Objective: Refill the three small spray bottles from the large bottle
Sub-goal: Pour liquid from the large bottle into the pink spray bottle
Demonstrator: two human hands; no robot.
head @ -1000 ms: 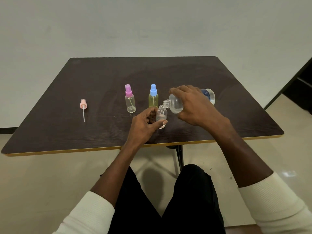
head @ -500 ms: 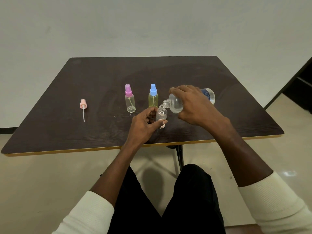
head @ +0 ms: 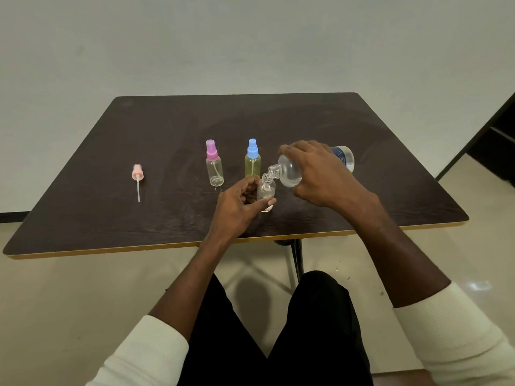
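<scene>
My left hand (head: 239, 208) grips a small clear spray bottle (head: 266, 190) with its cap off, standing on the dark table (head: 167, 129). My right hand (head: 317, 174) holds the large clear bottle (head: 292, 174) tilted on its side, its open neck right above the small bottle's mouth. Behind them stand two capped spray bottles: one with a magenta top (head: 214, 166) and a yellowish one with a blue top (head: 253, 161). A pink spray cap with its tube (head: 137, 176) lies at the table's left.
The table's yellow front edge (head: 111, 250) runs close to my knees. A white wall rises behind the table, and a dark opening (head: 498, 146) lies at the far right.
</scene>
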